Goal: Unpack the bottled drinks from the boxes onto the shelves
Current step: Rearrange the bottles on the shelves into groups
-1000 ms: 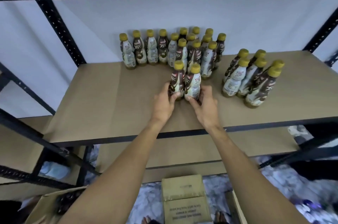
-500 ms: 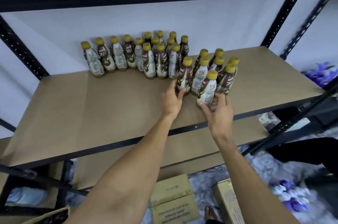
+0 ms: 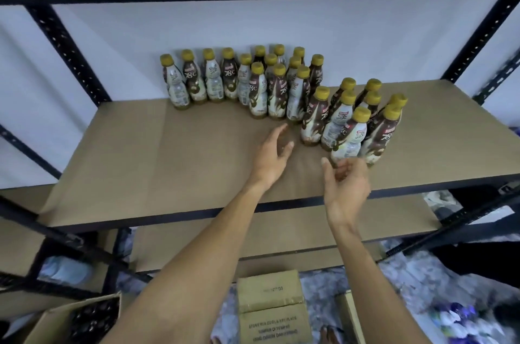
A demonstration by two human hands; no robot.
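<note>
Brown-and-white plastic drink bottles with gold caps (image 3: pixel 282 90) crowd the tan board shelf (image 3: pixel 168 163) at far right. Left hand (image 3: pixel 271 152) and right hand (image 3: pixel 347 183) hover beside them, loose and holding nothing. Restocking from the open cardboard box (image 3: pixel 50 325) at near left looks sensible, working in tidy rows.

The tan board shelf (image 3: pixel 168 163) carries upright gold-capped drink bottles (image 3: pixel 229 82) clustered at its back, a second group (image 3: pixel 349 130) touching them front-right, while a closed carton (image 3: pixel 270 296) sits on the floor (image 3: pixel 319 304).
</note>
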